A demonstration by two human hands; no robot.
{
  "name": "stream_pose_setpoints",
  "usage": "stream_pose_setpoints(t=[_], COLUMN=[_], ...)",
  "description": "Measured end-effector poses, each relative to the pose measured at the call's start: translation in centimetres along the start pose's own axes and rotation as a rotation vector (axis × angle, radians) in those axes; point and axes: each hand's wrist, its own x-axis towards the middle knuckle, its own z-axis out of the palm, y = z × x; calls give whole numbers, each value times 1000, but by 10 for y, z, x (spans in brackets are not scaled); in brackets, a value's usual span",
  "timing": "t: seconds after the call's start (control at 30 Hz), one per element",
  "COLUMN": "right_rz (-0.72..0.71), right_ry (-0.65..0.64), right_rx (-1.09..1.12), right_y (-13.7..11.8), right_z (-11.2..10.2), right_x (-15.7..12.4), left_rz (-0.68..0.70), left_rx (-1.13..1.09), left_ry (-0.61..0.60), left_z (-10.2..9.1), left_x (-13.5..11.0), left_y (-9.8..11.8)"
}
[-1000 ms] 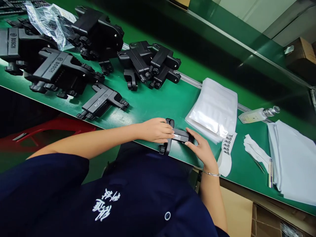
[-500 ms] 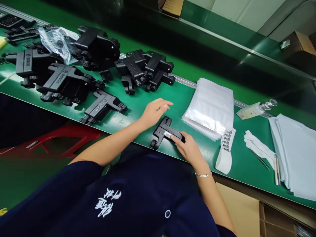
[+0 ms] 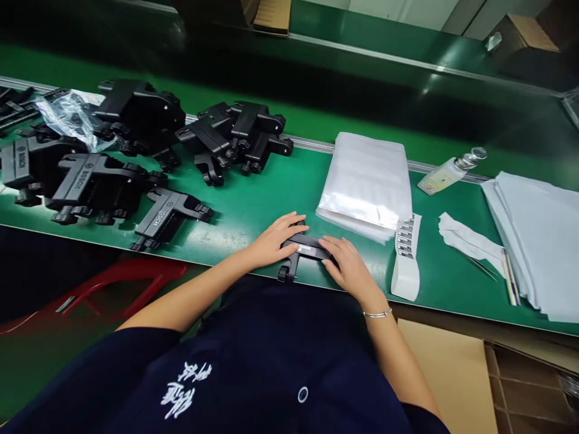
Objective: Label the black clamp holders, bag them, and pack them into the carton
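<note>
A black plastic bracket (image 3: 309, 241) with a small white label (image 3: 306, 248) on its upper face lies near the front edge of the bench. My left hand (image 3: 274, 240) rests over its left end, fingers reaching to the far side and thumb beside the label. Around the right end, my right hand (image 3: 349, 266) has its fingers on top and its thumb on the near side. A knob (image 3: 283, 274) sticks out toward me. Right of my right hand lies a strip of printed labels (image 3: 406, 259), its lower end curled.
Several black BOSCH brackets (image 3: 81, 178) are piled at left, with a single one (image 3: 160, 217) nearer. Behind my hands lies a stack of clear plastic bags (image 3: 368, 181). A pump bottle (image 3: 446, 176), white cloth (image 3: 468, 235), tweezers (image 3: 480, 266) and white sheets (image 3: 538, 241) are at right.
My left hand has come down from above onto the bracket's left end. The bracket has turned slightly, and my right hand has shifted its fingers on it. The camera view has turned.
</note>
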Motion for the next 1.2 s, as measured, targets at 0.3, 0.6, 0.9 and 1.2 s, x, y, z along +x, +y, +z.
stream_pose_setpoints(t=[0.3, 0.6, 0.9, 1.2], right_rz=[-30, 10, 15, 15], right_ry=[0, 21, 48, 51], right_rx=[-2, 34, 34, 48], right_y=[4, 7, 10, 11], right_z=[1, 3, 2, 3], right_x=[0, -3, -3, -4], left_rz=[423, 278, 207, 301], left_rx=[249, 381, 344, 363], left_ry=[177, 28, 78, 90], left_z=[-9, 0, -16, 3], left_x=[-9, 7, 6, 12], left_y=[-2, 44, 23, 37])
